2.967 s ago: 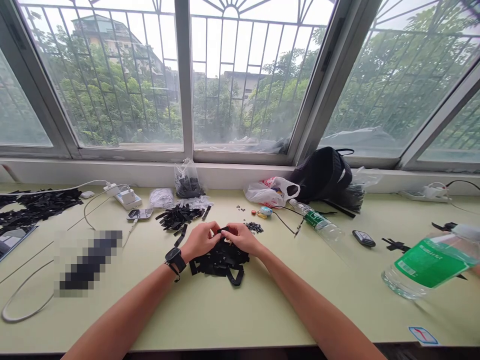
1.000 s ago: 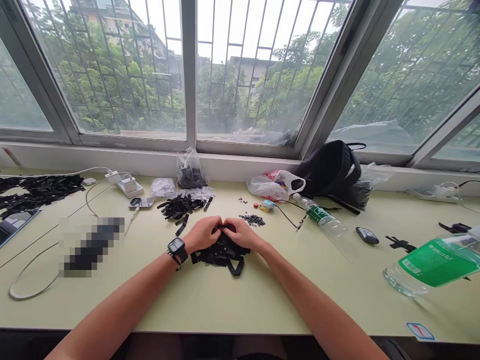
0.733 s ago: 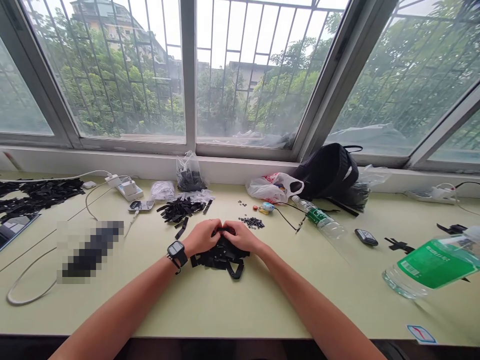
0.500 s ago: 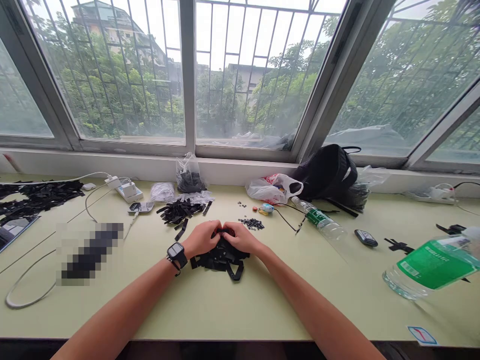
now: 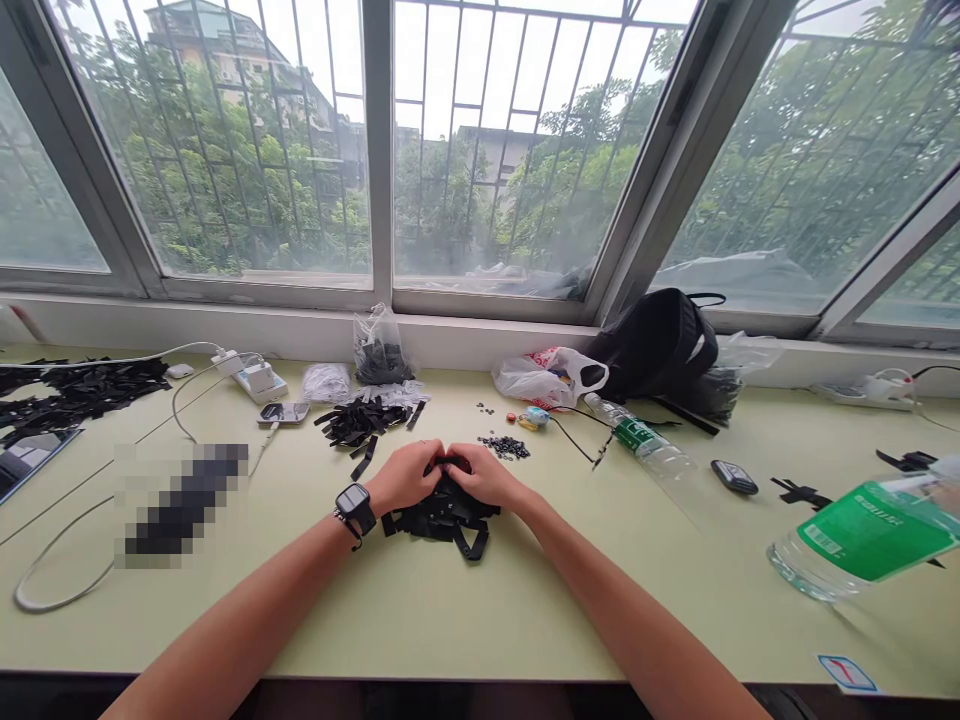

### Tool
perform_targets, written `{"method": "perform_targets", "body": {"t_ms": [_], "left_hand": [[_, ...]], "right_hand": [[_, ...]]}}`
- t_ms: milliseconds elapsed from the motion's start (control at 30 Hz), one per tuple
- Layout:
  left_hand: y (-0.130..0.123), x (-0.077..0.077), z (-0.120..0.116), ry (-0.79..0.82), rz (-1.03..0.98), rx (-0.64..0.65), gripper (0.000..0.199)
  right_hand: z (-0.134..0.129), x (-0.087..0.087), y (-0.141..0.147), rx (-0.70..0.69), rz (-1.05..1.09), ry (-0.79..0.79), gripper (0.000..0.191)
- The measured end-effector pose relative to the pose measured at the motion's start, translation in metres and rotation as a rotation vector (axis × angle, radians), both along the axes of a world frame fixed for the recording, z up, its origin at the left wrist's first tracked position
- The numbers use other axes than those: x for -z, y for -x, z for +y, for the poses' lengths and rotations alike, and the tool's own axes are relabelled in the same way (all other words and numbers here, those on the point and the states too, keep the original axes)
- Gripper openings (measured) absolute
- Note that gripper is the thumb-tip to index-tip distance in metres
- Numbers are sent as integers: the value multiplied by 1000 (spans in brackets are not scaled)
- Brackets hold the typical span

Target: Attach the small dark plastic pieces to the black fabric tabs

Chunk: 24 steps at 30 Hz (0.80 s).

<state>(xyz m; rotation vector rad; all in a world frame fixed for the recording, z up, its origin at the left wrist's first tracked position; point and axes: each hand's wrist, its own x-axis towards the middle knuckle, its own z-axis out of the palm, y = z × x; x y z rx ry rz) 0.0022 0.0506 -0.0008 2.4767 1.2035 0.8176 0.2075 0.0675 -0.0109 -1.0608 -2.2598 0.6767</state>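
Note:
My left hand [image 5: 407, 474], with a watch on its wrist, and my right hand [image 5: 484, 474] meet at the middle of the table. Both are closed, fingertips pinched together on a small black strip that the fingers mostly hide. Right beneath them lies a heap of black strips [image 5: 439, 518], some bent into loops with small shiny dots. Beyond my right hand is a little pile of small dark rings [image 5: 505, 447], with a few loose ones farther back. Past my left hand, more flat black strips [image 5: 352, 422] are heaped, one lying apart toward the hand.
On the right stand a large green-labelled bottle [image 5: 862, 530], a lying bottle [image 5: 649, 445] and a dark oval device [image 5: 733, 477]. A black bag [image 5: 652, 345] and a plastic bag [image 5: 525, 378] rest by the window. Cables, a power strip [image 5: 262, 383] and a phone [image 5: 283, 413] are left.

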Motion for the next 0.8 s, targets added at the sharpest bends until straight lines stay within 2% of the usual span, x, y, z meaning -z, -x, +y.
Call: {"method": "perform_targets", "body": {"t_ms": [800], "left_hand": [[1, -5, -3, -7, 47, 7, 8]], "right_hand": [[2, 2, -1, -40, 36, -4, 7]]}}
